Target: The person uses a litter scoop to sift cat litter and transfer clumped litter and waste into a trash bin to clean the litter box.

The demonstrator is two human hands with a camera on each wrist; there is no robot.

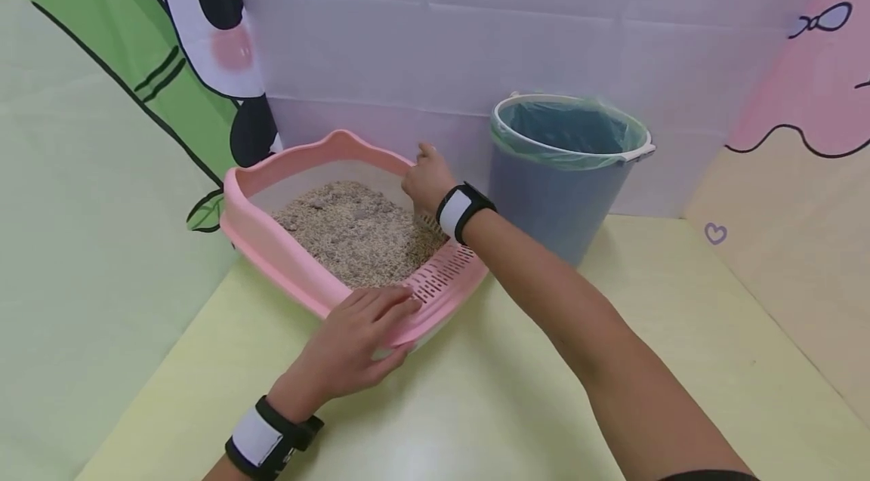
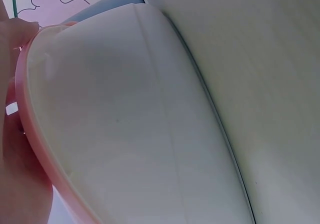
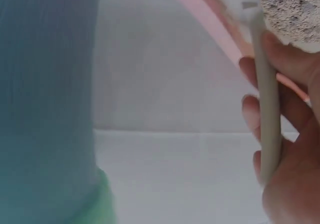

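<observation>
A pink-rimmed litter box (image 1: pixel 279 258) filled with grainy grey-beige litter (image 1: pixel 353 228) stands against the backdrop. At its front corner my left hand (image 1: pixel 350 341) holds the rim, fingers over the slotted pink ledge (image 1: pixel 442 273) and thumb at the outer edge. The box's pale outer wall shows large in the left wrist view. My right hand (image 1: pixel 430 183), over the box's right side, grips a litter scoop by its off-white handle (image 3: pixel 269 104). The scoop's slotted head is mostly hidden behind the hand and wrist in the head view.
Right of the box stands a blue-grey trash bin (image 1: pixel 544 201), its green bag (image 1: pixel 578 130) folded over the white rim. Behind both rises a lilac cartoon backdrop (image 1: pixel 435 50). Pale yellow floor (image 1: pixel 680 360) extends in front and to the right.
</observation>
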